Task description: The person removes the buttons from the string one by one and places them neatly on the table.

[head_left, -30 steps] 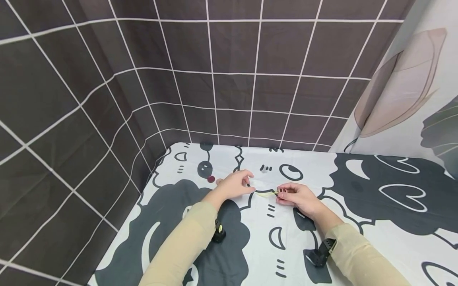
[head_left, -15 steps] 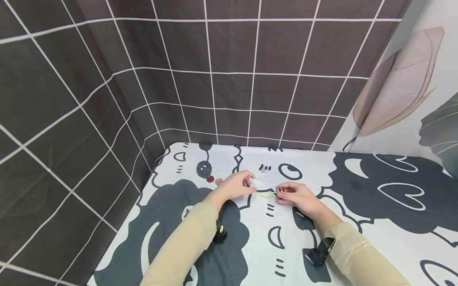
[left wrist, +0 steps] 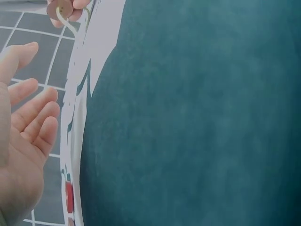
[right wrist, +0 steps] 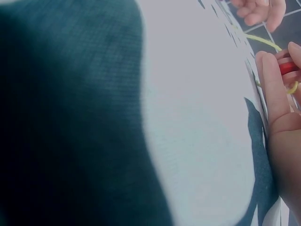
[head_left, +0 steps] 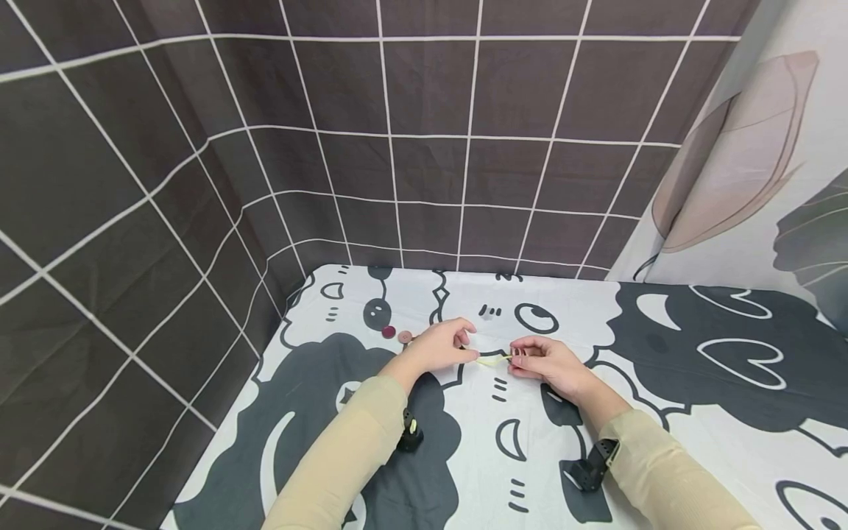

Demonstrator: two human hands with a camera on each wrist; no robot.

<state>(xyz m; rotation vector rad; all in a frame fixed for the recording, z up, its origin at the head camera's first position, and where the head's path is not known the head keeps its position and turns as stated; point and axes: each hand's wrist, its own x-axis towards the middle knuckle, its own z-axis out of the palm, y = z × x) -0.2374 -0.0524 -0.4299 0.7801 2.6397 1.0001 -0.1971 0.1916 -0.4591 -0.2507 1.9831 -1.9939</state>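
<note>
My right hand point(head_left: 548, 364) pinches a small stack of round, button-like discs. One disc shows red point(right wrist: 288, 67) in the right wrist view, and a brown disc point(left wrist: 59, 8) faces my left hand in the left wrist view. Through the brown disc runs a pale yellow cord point(right wrist: 263, 41), which reaches from my right fingers toward the left. Beside that length of cord is my left hand point(head_left: 439, 346), thumb and forefinger apart, the other fingers loosely bent. No held thing shows in its palm point(left wrist: 23, 155) in the left wrist view.
Left of my left hand, a dark red disc point(head_left: 388, 332) and a pinkish-tan disc point(head_left: 405, 336) lie on the black-and-white patterned cloth point(head_left: 477, 456). A dark checked curtain point(head_left: 424, 169) rises behind the table, and a leaf-print fabric point(head_left: 742, 147) hangs at the right.
My left hand has shifted slightly to the right, and the pinkish-tan disc beside it has come into fuller view. The right hand keeps its hold on the discs, nearly still.
</note>
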